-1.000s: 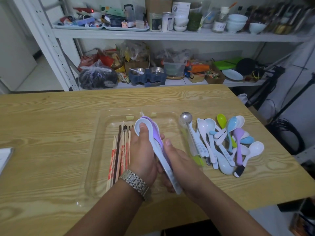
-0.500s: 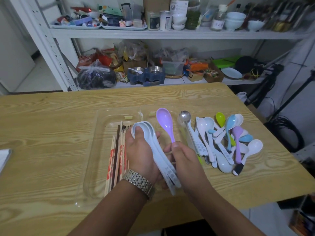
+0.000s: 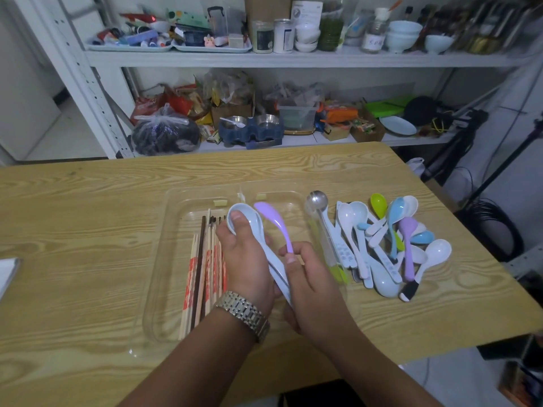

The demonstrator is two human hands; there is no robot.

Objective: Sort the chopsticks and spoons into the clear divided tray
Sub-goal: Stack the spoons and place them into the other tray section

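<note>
No legible text.
Red print on pale wooden chopsticks [image 3: 191, 277] and a label on a small clear jar [image 3: 374, 36] are unreadable.

The clear divided tray [image 3: 176, 259] lies flat mid-desk [image 3: 88, 215]. Wooden chopsticks [image 3: 202, 274], several red-printed and one dark, lie lengthwise in its left compartment. Over the right compartment the left hand [image 3: 246, 265] grips nested pale blue spoons [image 3: 249, 221], bowls toward the far edge, and the right hand [image 3: 311, 277] pinches a lilac spoon [image 3: 271, 217] by its handle. The loose spoons [image 3: 382, 245], white, blue, green and lilac, lie heaped with a metal scoop [image 3: 317, 199] just right of the tray.
</note>
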